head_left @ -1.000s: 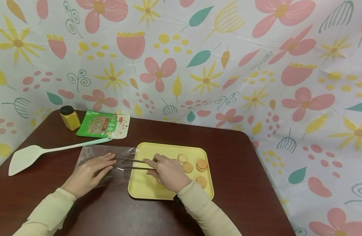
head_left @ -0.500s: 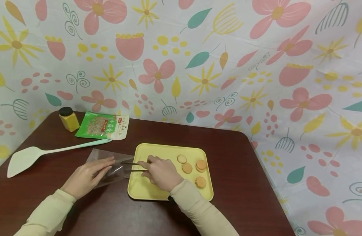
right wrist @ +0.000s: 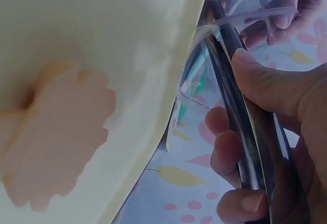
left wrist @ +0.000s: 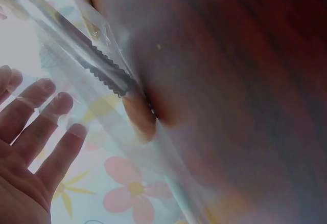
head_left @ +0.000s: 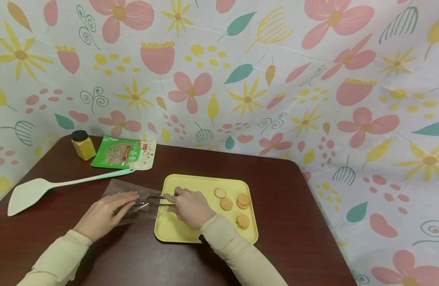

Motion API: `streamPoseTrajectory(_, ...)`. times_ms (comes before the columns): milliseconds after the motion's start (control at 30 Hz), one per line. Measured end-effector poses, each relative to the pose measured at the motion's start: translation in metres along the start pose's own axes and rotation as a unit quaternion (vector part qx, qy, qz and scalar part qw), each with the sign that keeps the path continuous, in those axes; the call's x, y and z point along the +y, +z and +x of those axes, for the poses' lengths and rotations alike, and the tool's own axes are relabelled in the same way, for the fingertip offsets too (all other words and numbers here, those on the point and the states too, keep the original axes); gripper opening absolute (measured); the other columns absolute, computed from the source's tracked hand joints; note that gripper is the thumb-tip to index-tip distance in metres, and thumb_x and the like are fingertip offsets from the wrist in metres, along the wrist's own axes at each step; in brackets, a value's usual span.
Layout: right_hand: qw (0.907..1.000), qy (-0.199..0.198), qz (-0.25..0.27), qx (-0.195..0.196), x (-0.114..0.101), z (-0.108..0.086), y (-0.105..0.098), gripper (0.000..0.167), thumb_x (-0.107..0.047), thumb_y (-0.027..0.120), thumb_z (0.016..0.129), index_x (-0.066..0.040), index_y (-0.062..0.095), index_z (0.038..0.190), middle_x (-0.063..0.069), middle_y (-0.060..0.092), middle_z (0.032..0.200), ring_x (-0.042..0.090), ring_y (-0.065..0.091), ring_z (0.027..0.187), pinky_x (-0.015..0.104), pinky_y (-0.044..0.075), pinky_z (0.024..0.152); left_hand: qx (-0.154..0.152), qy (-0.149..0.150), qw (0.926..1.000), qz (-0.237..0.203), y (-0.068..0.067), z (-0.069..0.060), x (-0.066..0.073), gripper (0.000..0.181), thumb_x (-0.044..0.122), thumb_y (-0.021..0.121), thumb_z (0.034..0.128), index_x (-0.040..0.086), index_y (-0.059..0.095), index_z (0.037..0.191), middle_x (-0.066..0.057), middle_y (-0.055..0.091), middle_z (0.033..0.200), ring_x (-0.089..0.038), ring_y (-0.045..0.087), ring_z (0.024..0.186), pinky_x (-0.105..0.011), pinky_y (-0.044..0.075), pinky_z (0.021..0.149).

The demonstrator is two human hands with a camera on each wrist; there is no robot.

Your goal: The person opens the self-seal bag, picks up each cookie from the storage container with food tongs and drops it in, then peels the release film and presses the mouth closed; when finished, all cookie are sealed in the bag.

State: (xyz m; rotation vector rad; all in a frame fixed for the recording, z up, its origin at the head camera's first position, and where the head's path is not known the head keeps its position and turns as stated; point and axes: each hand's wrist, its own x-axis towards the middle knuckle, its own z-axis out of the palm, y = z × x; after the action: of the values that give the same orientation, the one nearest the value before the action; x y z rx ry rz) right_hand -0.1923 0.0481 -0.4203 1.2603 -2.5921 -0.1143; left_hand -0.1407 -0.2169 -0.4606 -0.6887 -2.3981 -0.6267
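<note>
My right hand (head_left: 192,206) grips metal tongs (right wrist: 235,111), fingers and thumb round both arms. Their serrated ends lie inside a clear plastic bag (left wrist: 97,104), with a round biscuit (left wrist: 138,119) at the tips; whether the tips still pinch it I cannot tell. My left hand (head_left: 106,210) lies at the bag with its fingers (left wrist: 59,147) fairly straight, touching the film; its thumb is hidden in the left wrist view. Under the right hand is a yellow tray (head_left: 191,180). Several biscuits (head_left: 226,204) lie on its right part, one scalloped biscuit (right wrist: 61,137) among them.
At the back left stand a yellow jar (head_left: 84,147) with a black lid and a green packet (head_left: 121,153). A white spatula (head_left: 30,194) lies left of the bag, its handle pointing to the packet. Behind the table hangs a floral cloth (head_left: 219,79).
My right hand has moved left with the tongs, and their ends reach deeper into the bag. The bag has shifted and creased near the left hand, which has barely moved.
</note>
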Motion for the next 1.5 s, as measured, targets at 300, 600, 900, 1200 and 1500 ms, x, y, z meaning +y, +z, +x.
streamPoseTrajectory(300, 0.9985, 0.020, 0.050, -0.011, 0.002, -0.006, -0.004, 0.044, -0.043, 0.066, 0.091, -0.030, 0.062, 0.133, -0.006, 0.056, 0.088, 0.005, 0.050, 0.063, 0.019, 0.035, 0.040, -0.006, -0.016, 0.9998, 0.006, 0.001, -0.001, -0.002, 0.035, 0.005, 0.080, 0.0766, 0.004, 0.073, 0.111, -0.014, 0.069, 0.112, -0.031, 0.068, 0.098, -0.050, 0.057, 0.078)
streamPoseTrajectory(600, 0.9938, 0.037, 0.105, 0.003, 0.023, -0.050, -0.022, 0.045, -0.040, 0.070, 0.090, -0.025, 0.064, 0.131, -0.005, 0.054, 0.088, 0.002, 0.047, 0.061, 0.015, 0.034, 0.042, -0.024, -0.037, 0.9987, 0.024, 0.001, -0.001, -0.004, 0.034, 0.008, 0.078, 0.0799, 0.007, 0.072, 0.113, -0.012, 0.070, 0.112, -0.031, 0.068, 0.097, -0.051, 0.057, 0.077)
streamPoseTrajectory(900, 0.9741, 0.145, 0.171, 0.025, 0.061, -0.121, -0.045, 0.047, -0.037, 0.072, 0.088, -0.023, 0.063, 0.132, -0.008, 0.056, 0.093, -0.001, 0.039, 0.055, 0.017, 0.036, 0.042, -0.009, -0.028, 0.9986, 0.043, 0.001, -0.001, -0.005, 0.033, 0.010, 0.080, 0.0768, 0.007, 0.073, 0.110, -0.011, 0.072, 0.107, -0.028, 0.069, 0.092, -0.049, 0.056, 0.077)
streamPoseTrajectory(1200, 0.9442, 0.265, 0.187, 0.057, 0.084, -0.167, -0.036, 0.042, -0.035, 0.077, 0.084, -0.020, 0.069, 0.123, -0.017, 0.043, 0.078, 0.000, 0.037, 0.057, 0.020, 0.032, 0.044, -0.017, -0.029, 0.9987, 0.039, 0.002, 0.001, -0.003, 0.033, 0.010, 0.080, 0.0764, 0.007, 0.073, 0.108, -0.011, 0.071, 0.107, -0.029, 0.068, 0.094, -0.052, 0.052, 0.083)
streamPoseTrajectory(1500, 0.9373, 0.299, 0.143, 0.109, 0.096, -0.186, -0.014, 0.042, -0.037, 0.078, 0.083, -0.025, 0.070, 0.122, -0.013, 0.048, 0.078, 0.000, 0.038, 0.054, 0.021, 0.032, 0.041, -0.031, -0.047, 0.9978, 0.034, 0.004, 0.000, -0.002, 0.031, 0.012, 0.078, 0.0803, 0.007, 0.073, 0.111, -0.012, 0.070, 0.113, -0.031, 0.067, 0.101, -0.055, 0.052, 0.086)
